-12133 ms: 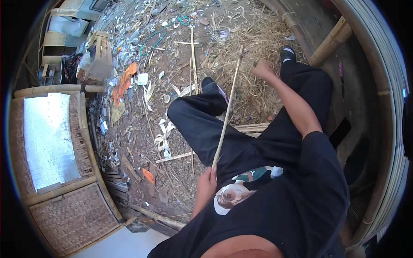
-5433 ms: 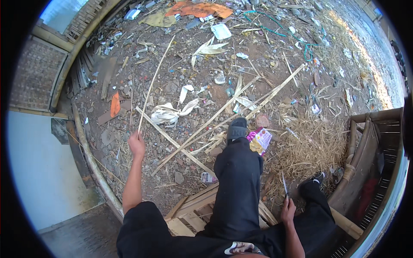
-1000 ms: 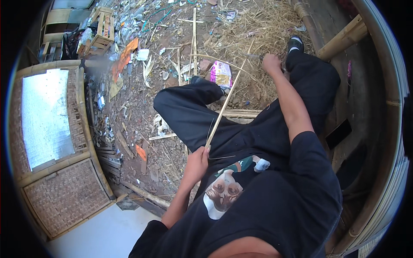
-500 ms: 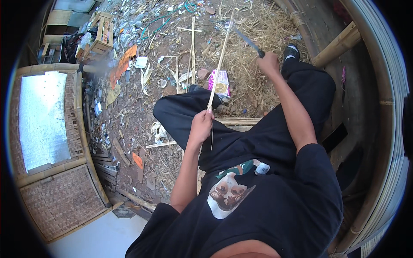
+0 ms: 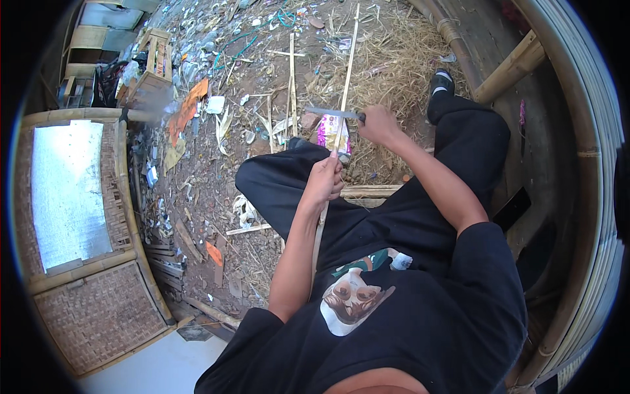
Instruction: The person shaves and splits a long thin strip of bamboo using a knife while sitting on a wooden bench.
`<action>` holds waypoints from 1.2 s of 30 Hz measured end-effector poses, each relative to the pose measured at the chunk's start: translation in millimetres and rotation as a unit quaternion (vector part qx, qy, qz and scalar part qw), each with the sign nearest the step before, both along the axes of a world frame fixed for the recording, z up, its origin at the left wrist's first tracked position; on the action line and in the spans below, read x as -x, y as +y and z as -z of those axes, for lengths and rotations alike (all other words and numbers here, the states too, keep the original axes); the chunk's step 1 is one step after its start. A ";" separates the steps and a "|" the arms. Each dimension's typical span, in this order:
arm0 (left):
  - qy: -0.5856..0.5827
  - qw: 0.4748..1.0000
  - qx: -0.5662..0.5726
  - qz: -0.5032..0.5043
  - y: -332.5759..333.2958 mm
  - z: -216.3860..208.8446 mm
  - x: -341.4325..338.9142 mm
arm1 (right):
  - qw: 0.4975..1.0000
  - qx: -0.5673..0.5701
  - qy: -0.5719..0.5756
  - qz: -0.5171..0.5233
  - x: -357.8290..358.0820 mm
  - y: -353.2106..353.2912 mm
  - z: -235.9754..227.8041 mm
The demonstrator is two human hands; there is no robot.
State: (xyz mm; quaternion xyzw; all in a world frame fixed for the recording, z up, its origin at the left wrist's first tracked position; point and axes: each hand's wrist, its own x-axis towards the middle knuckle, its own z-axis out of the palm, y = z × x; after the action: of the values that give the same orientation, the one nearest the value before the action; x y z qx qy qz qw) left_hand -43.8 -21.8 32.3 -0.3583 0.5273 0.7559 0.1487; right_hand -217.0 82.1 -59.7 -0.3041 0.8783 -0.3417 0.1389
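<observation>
My left hand (image 5: pixel 323 178) is closed around a long, pale bamboo strip (image 5: pixel 351 56). The strip runs from near my lap, through the fist, and away toward the far ground. My right hand (image 5: pixel 380 125) grips the dark handle of a knife (image 5: pixel 333 113). Its blade points left and crosses the strip a short way beyond my left hand; it looks to be touching the strip. Behind the strip, a pink and yellow packet (image 5: pixel 326 134) lies on the ground beside my foot.
Several bamboo strips (image 5: pixel 292 85) lie on the littered ground, with dry shavings (image 5: pixel 400 49) at the far right. A wooden crate (image 5: pixel 156 69) and a woven bamboo panel (image 5: pixel 95 312) stand left. A bamboo post (image 5: pixel 512 69) slants at the right, and a dark phone-like slab (image 5: pixel 512 210) lies near my right elbow.
The knife has come down and left from the strip's far part to lie across it nearer my left hand. My left hand has shifted slightly up and right, and more strip shows below it.
</observation>
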 end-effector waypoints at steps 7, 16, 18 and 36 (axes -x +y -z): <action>0.004 0.999 -0.051 0.002 -3.3 2.0 9.3 | 0.999 -0.017 -0.030 0.017 -10.3 -3.3 -6.0; -0.042 0.998 -0.029 0.033 10.1 6.6 7.2 | 0.989 -0.103 -0.003 0.111 13.0 -3.3 53.8; -0.074 0.994 -0.061 0.057 12.1 1.8 -8.7 | 0.974 -0.138 -0.073 0.162 30.9 6.1 50.7; -0.124 0.991 -0.052 0.005 11.0 -20.1 -105.0 | 0.847 0.172 -0.442 0.240 41.8 3.8 51.5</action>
State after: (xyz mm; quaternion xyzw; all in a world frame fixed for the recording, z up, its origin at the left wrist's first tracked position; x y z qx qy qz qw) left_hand 61.2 -10.9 52.4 -0.4383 0.4663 0.7314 0.2356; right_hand -258.8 86.0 -111.2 0.0800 0.6965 -0.6086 0.3716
